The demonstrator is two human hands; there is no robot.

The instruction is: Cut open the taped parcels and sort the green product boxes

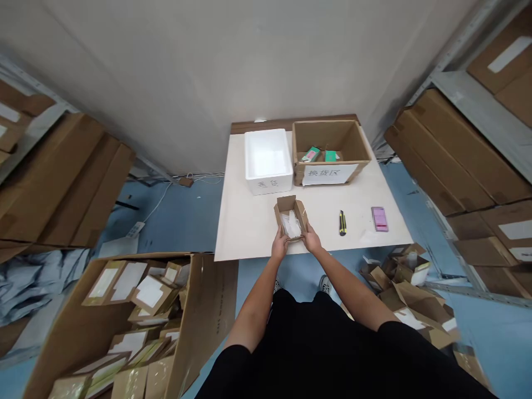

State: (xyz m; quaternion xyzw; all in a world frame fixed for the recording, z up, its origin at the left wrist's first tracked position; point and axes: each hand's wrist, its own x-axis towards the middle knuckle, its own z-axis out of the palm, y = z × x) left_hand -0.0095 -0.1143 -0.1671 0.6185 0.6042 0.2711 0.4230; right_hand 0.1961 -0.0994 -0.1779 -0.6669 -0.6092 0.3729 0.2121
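A small opened cardboard box is at the front edge of the white table, its flaps up. Inside it lies something in white or clear wrapping; what it is I cannot make out. My left hand grips the near left corner of the box. At its near right corner, my right hand has hold of the box too. To the right on the tabletop lie a yellow and black utility knife and a purple pack, blurred.
Behind stand a white foam box and a larger carton holding green and white packages. A huge carton of parcels sits left on the floor. Discarded boxes lie right. Shelves with cartons flank both sides of the table.
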